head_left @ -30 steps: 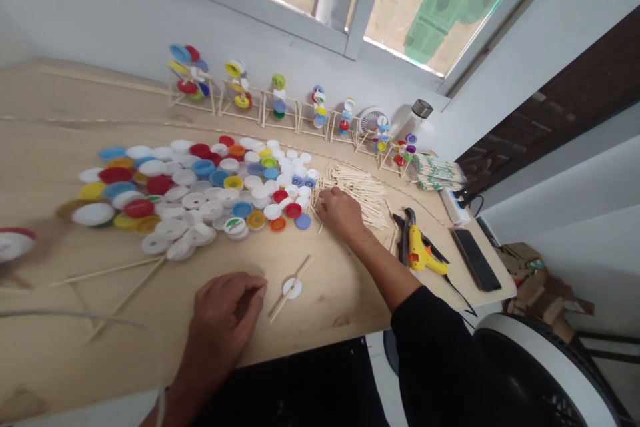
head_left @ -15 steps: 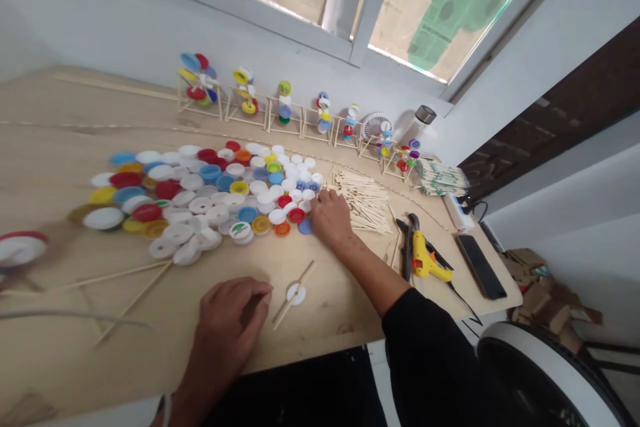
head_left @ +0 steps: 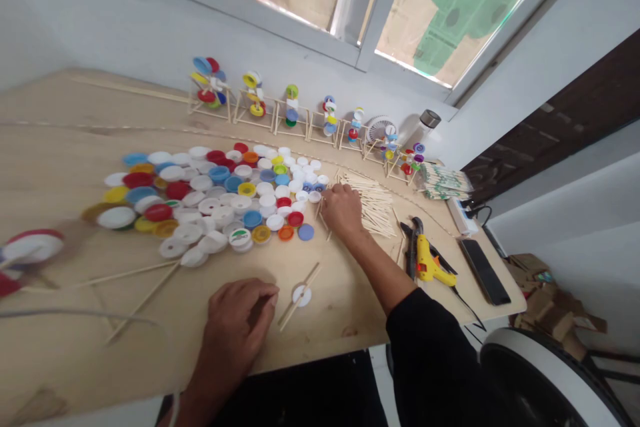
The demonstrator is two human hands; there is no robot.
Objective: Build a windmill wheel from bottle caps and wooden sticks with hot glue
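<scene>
Sticks lie near caps, one with illegible green print.

Wooden table with caps, sticks

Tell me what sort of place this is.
Probably a small craft workspace by a window: a yellow glue gun, loose wooden sticks and a spread of bottle caps share the table.

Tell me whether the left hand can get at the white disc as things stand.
Likely yes: the left hand rests close beside the white disc, and nothing visible stands between them. The thin wood across the disc covers part of it, but its edge shows.
</scene>
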